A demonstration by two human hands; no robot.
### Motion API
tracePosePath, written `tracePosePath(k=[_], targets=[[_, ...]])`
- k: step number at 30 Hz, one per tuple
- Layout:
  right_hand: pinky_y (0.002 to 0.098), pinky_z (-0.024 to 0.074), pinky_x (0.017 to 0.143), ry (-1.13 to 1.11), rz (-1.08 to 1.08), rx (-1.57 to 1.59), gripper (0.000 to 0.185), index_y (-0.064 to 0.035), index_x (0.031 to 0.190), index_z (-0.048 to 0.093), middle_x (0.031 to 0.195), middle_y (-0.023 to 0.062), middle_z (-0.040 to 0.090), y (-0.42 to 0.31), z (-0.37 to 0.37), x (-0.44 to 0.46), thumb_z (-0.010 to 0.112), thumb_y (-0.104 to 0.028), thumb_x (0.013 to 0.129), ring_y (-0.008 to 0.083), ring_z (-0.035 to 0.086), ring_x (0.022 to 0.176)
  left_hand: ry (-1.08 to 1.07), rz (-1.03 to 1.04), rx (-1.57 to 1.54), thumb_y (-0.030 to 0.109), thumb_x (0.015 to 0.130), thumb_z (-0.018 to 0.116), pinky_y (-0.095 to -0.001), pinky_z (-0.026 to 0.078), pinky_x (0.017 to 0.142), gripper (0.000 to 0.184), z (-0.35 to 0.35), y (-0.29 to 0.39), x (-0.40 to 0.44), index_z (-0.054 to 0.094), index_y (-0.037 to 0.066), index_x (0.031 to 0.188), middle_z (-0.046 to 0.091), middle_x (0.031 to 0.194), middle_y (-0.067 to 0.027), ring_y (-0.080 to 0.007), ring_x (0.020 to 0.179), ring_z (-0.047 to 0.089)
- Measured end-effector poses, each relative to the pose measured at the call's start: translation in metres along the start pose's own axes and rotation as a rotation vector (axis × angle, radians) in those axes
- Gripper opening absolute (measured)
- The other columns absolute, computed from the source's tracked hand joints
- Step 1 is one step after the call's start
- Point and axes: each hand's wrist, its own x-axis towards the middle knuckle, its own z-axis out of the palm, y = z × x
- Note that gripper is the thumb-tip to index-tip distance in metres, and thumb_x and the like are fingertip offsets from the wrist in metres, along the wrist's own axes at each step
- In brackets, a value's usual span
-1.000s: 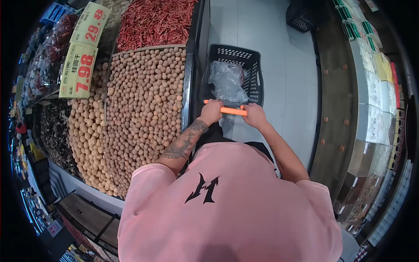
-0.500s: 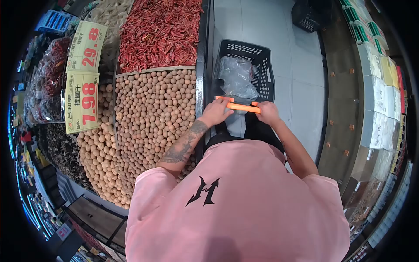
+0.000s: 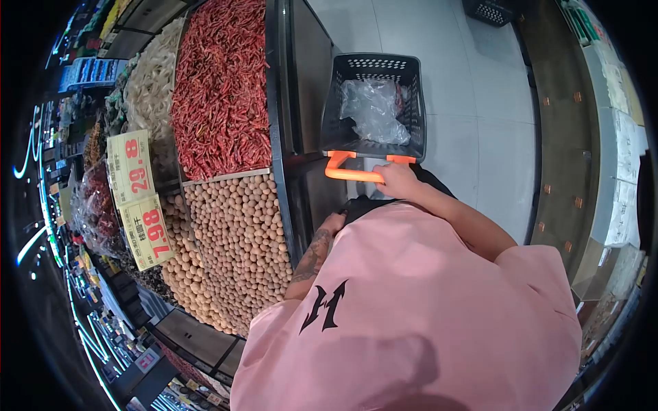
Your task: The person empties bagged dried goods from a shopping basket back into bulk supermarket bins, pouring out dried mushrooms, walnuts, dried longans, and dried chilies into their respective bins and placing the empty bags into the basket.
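Observation:
A black shopping basket (image 3: 330, 127) with perforated sides hangs in front of my legs. My right hand (image 3: 399, 181) is closed around the right end of its orange handle (image 3: 346, 174). Inside the basket lies a crumpled clear plastic bag (image 3: 373, 109), with something reddish showing at its right side. My left hand (image 3: 334, 222) is down beside my dark trousers, away from the handle and close to the side of the display bin. Its fingers are mostly hidden, so their state does not show.
To my left a bin holds dried red chilies (image 3: 223, 89) and round brown dried longans (image 3: 240, 219). Yellow price signs (image 3: 133, 168) stand over them. A dark bin edge (image 3: 274, 103) runs alongside me. At right is a low wooden shelf (image 3: 558, 137); another black basket (image 3: 490, 10) sits ahead.
My left hand has let go of the basket handle and dropped to my side. My right hand keeps its hold. The view has shifted forward along the bins, and the handle is tilted.

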Motion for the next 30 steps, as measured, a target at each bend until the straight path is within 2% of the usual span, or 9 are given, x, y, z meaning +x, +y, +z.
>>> tracePosePath(k=[4, 7, 9, 11, 13, 15, 19, 23, 30], targets=[[0.0499, 0.0476, 0.075, -0.267, -0.063, 0.18, 0.027, -0.0084, 0.097, 0.06, 0.083, 0.0176, 0.065, 0.024, -0.024, 0.018, 0.063, -0.028, 0.079, 0.0378, 0.063, 0.084, 0.309, 0.094, 0.109, 0.037, 0.092, 0.046, -0.0407, 0.038, 0.104, 0.054, -0.015, 0.054, -0.027, 0.049, -0.004, 0.128, 0.053, 0.127, -0.0282, -0.0394, 0.123, 0.047], [0.0498, 0.0473, 0.076, -0.409, -0.066, 0.251, 0.03, -0.0073, 0.099, 0.061, 0.084, 0.0175, 0.065, 0.032, -0.034, 0.023, 0.064, -0.031, 0.081, 0.0384, 0.063, 0.085, 0.471, 0.163, 0.074, 0.026, 0.087, 0.054, -0.0456, 0.048, 0.089, 0.042, -0.029, 0.086, -0.071, 0.057, -0.001, 0.119, 0.06, 0.109, -0.0296, -0.0438, 0.104, 0.057], [0.0439, 0.0494, 0.073, -0.439, -0.126, 0.412, 0.034, -0.0056, 0.102, 0.062, 0.082, 0.0154, 0.066, 0.042, -0.042, 0.03, 0.065, -0.034, 0.083, 0.0323, 0.064, 0.081, 0.771, 0.387, 0.005, 0.021, 0.084, 0.059, -0.0452, 0.049, 0.084, 0.034, -0.049, 0.116, -0.107, 0.063, -0.002, 0.109, 0.064, 0.102, -0.0259, -0.0427, 0.097, 0.06], [0.0406, 0.0496, 0.071, -0.407, -0.052, 0.548, 0.036, -0.0053, 0.1, 0.064, 0.083, 0.0154, 0.066, 0.054, -0.051, 0.04, 0.066, -0.036, 0.083, 0.0297, 0.065, 0.079, 0.973, 0.565, 0.107, 0.016, 0.084, 0.061, -0.0392, 0.053, 0.074, 0.02, -0.095, 0.14, -0.139, 0.067, -0.002, 0.093, 0.066, 0.09, -0.0178, -0.0331, 0.083, 0.066], [0.0357, 0.0495, 0.068, -0.322, 0.097, 0.674, 0.035, -0.0045, 0.096, 0.066, 0.082, 0.0145, 0.066, 0.067, -0.055, 0.053, 0.066, -0.036, 0.083, 0.0249, 0.065, 0.076, 1.07, 0.546, -0.167, 0.01, 0.087, 0.059, -0.035, 0.053, 0.067, 0.019, -0.143, 0.189, -0.175, 0.065, 0.0, 0.102, 0.066, 0.086, -0.0139, -0.0239, 0.076, 0.065], [0.0342, 0.0487, 0.066, -0.189, 0.191, 0.712, 0.031, -0.0038, 0.093, 0.067, 0.079, 0.0132, 0.066, 0.097, -0.053, 0.071, 0.066, -0.033, 0.084, 0.023, 0.064, 0.074, 1.258, 0.701, 0.114, 0.009, 0.086, 0.059, -0.037, 0.052, 0.076, 0.022, -0.202, 0.207, -0.178, 0.062, 0.001, 0.107, 0.064, 0.096, -0.0157, -0.0295, 0.087, 0.064], [0.0369, 0.0494, 0.07, -0.044, 0.329, 0.562, 0.026, -0.0031, 0.093, 0.067, 0.081, 0.0151, 0.066, 0.147, -0.063, 0.103, 0.065, -0.028, 0.083, 0.0284, 0.065, 0.076, 1.3, 0.818, 0.624, 0.016, 0.082, 0.062, -0.0444, 0.037, 0.103, 0.058, -0.296, 0.258, -0.15, 0.044, 0.002, 0.135, 0.045, 0.133, -0.0235, -0.0396, 0.121, 0.045], [0.0408, 0.051, 0.075, -0.081, 0.439, 0.458, 0.027, -0.0034, 0.094, 0.068, 0.087, 0.0186, 0.068, 0.194, -0.056, 0.146, 0.062, -0.026, 0.081, 0.0339, 0.066, 0.082, 1.262, 0.757, 0.666, 0.025, 0.077, 0.066, -0.0511, 0.026, 0.109, 0.084, -0.34, 0.265, -0.085, 0.024, 0.002, 0.146, 0.024, 0.146, -0.0292, -0.0452, 0.132, 0.029], [0.0424, 0.0496, 0.086, -0.025, 0.602, 0.444, 0.032, -0.0033, 0.099, 0.068, 0.095, 0.0214, 0.067, 0.284, 0.025, 0.229, 0.063, -0.027, 0.077, 0.0357, 0.064, 0.094, 1.236, 0.772, 0.42, 0.006, 0.072, 0.061, -0.0482, 0.027, 0.109, 0.079, -0.348, 0.267, -0.073, 0.03, 0.001, 0.144, 0.034, 0.143, -0.0238, -0.0425, 0.13, 0.035]])
